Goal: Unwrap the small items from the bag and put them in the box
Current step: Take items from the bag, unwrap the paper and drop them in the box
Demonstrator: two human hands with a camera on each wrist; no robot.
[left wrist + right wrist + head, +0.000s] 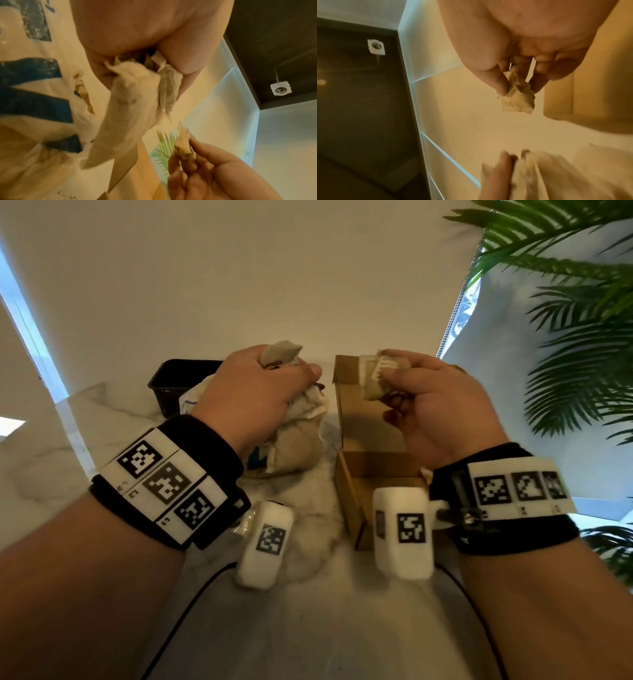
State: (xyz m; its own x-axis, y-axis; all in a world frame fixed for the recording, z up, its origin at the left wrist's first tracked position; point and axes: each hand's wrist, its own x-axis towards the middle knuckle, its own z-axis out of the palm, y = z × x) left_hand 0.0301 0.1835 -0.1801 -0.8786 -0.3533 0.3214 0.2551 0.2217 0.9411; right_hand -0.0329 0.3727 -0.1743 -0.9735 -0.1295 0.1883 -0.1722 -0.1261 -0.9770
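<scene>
A cream cloth bag (294, 440) with blue print (34, 94) stands on the marble table, left of an open cardboard box (370, 460). My left hand (270, 378) sits on top of the bag, fingers curled round a crumpled sheet of wrapping paper (281, 352) that hangs from the fist (130, 101). My right hand (411, 385) hovers over the box and pinches a small paper-wrapped item (382, 376) between thumb and fingers (518, 94). What lies inside that paper is hidden.
A black plastic tray (171, 385) stands behind the bag at the back left. A green palm plant (565, 337) fills the right side. A plain wall rises just behind the box, and black cables (191, 604) run over the near table.
</scene>
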